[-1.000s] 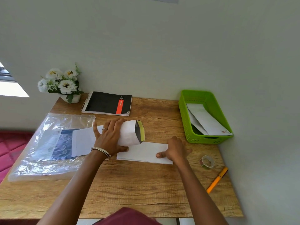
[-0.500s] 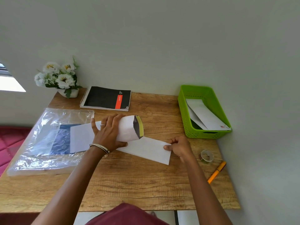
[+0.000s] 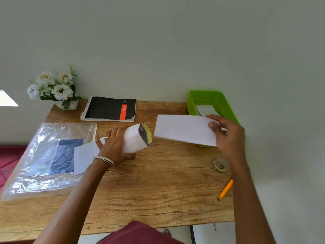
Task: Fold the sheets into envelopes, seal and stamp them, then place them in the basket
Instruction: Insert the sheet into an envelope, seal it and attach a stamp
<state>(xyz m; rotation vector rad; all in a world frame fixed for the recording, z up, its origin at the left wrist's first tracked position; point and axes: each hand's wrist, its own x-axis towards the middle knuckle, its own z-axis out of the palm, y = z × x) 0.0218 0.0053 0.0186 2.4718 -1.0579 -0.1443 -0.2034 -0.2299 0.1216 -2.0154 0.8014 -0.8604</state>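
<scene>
Pinching white envelope [image 3: 184,130] at its right end with right hand [image 3: 228,136], lifted off table [image 3: 158,182], just in front of green basket [image 3: 218,99]. Gripping open-mouthed second envelope [image 3: 135,138] with left hand [image 3: 114,147], fingers [image 3: 112,136] curled over it, low on table beside plastic bag [image 3: 44,155].

Soft daylight from left; wide-angle edge distortion.

A plain, pale grey-green wall [image 3: 158,41] rises behind the wood-grain counter [image 3: 158,191]. Bright daylight shows through a window [image 3: 7,100] at far left, above a red surface [image 3: 8,155] beside the counter.
</scene>
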